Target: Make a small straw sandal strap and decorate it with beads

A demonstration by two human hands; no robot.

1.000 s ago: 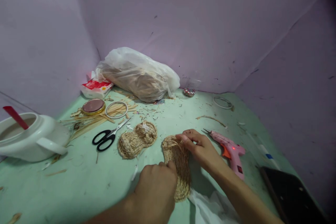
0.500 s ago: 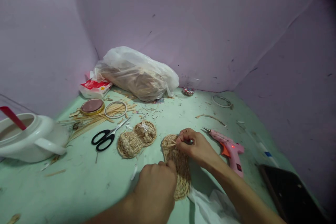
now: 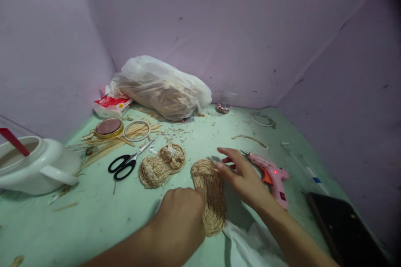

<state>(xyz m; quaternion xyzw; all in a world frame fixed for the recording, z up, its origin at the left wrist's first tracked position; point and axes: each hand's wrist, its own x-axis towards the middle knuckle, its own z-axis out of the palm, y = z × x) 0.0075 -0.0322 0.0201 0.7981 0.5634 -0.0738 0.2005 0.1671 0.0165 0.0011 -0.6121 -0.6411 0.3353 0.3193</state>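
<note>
A small woven straw slipper [image 3: 214, 200] lies lengthwise on the green table in front of me. My left hand [image 3: 180, 219] is closed at its left edge, gripping it with the thumb side; the fingertips are hidden. My right hand [image 3: 239, 173] hovers at the slipper's upper right, fingers apart, with nothing visible in them. A second straw slipper [image 3: 161, 166], with a cluster of white beads on its strap, rests to the left. Right of my right hand lies a pink hot glue gun [image 3: 269, 169], its red light on.
Black-handled scissors [image 3: 133, 162] lie left of the beaded slipper. Behind them are straw strips, a round tin [image 3: 109, 127] and a tape ring [image 3: 137, 131]. A white pot [image 3: 53, 162] stands far left, a plastic bag [image 3: 163, 91] at the back, a dark phone [image 3: 341, 225] at right.
My right hand has let go at the slipper's top, moved slightly right and spread its fingers. My left hand stays at the slipper's left edge, shifted slightly.
</note>
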